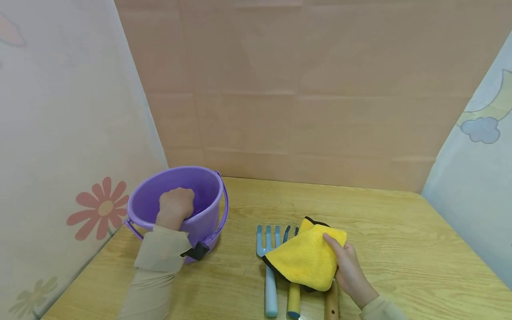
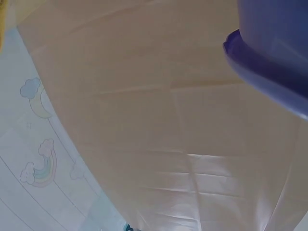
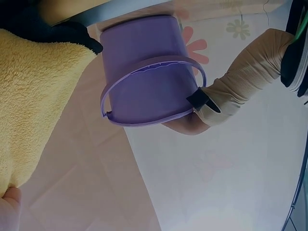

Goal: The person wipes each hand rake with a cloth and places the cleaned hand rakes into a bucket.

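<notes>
A purple bucket (image 1: 204, 229) stands at the left of the table, its handle hanging down on the near side. My left hand (image 1: 177, 205) reaches over the near rim into it. The bucket wall and the back of the hand hide those fingers, so a hold cannot be seen. My right hand (image 1: 352, 269) pinches a yellow cloth (image 1: 306, 255) with black edging, thumb on top. The cloth drapes over several hand tools. Among them are a light blue garden fork (image 1: 270, 284), a yellow-handled tool (image 1: 294, 298) and a wooden-handled tool (image 1: 331, 302), their upper parts partly covered.
Wood-grain table top (image 1: 400, 240) extends right of the cloth and behind the tools. A brown paper-like backdrop (image 1: 304, 89) rises at the back. Patterned side panels stand left (image 1: 80, 133) and right (image 1: 480, 178), the left one close to the bucket.
</notes>
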A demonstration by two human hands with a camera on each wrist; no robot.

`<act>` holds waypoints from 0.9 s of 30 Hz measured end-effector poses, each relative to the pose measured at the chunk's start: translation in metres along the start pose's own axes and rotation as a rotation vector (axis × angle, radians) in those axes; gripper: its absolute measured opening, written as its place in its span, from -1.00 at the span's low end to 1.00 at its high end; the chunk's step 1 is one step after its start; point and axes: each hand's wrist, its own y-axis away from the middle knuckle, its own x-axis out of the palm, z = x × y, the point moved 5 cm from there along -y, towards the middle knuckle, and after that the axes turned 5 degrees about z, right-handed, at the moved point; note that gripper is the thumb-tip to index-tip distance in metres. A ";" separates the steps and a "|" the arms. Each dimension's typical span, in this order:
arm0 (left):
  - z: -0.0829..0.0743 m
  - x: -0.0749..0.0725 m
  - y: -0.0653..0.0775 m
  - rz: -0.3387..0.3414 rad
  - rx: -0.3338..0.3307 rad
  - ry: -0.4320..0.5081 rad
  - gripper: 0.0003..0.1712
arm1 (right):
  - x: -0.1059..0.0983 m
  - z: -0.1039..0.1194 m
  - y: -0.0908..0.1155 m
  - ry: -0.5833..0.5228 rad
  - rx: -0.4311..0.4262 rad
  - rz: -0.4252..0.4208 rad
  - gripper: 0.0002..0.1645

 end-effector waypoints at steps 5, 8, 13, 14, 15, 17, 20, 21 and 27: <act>-0.001 0.004 -0.002 0.021 -0.008 0.009 -0.80 | 0.001 0.000 0.000 0.004 -0.004 0.007 -0.86; -0.002 0.004 -0.001 0.021 -0.003 0.030 -0.80 | 0.001 0.001 0.000 0.008 -0.012 0.009 -0.86; -0.003 0.005 -0.001 0.028 0.019 0.114 -0.80 | 0.001 0.000 0.000 0.008 -0.007 0.025 -0.85; -0.003 0.006 -0.001 0.035 0.018 0.129 -0.79 | 0.002 0.000 0.000 0.009 -0.006 0.028 -0.85; -0.002 0.007 -0.002 0.040 0.014 0.141 -0.78 | 0.002 0.000 0.000 0.009 -0.004 0.031 -0.84; -0.001 0.009 -0.004 0.057 0.000 0.165 -0.74 | 0.001 0.000 0.000 0.011 0.001 0.038 -0.83; 0.000 0.013 -0.007 0.094 -0.034 0.194 -0.69 | 0.000 0.000 0.000 0.018 0.004 0.028 -0.83; 0.000 0.015 -0.008 0.104 -0.044 0.203 -0.68 | 0.000 -0.001 0.000 0.024 0.003 0.023 -0.83; -0.001 0.020 -0.012 0.129 -0.065 0.218 -0.67 | -0.003 -0.001 0.002 0.041 -0.004 0.016 -0.81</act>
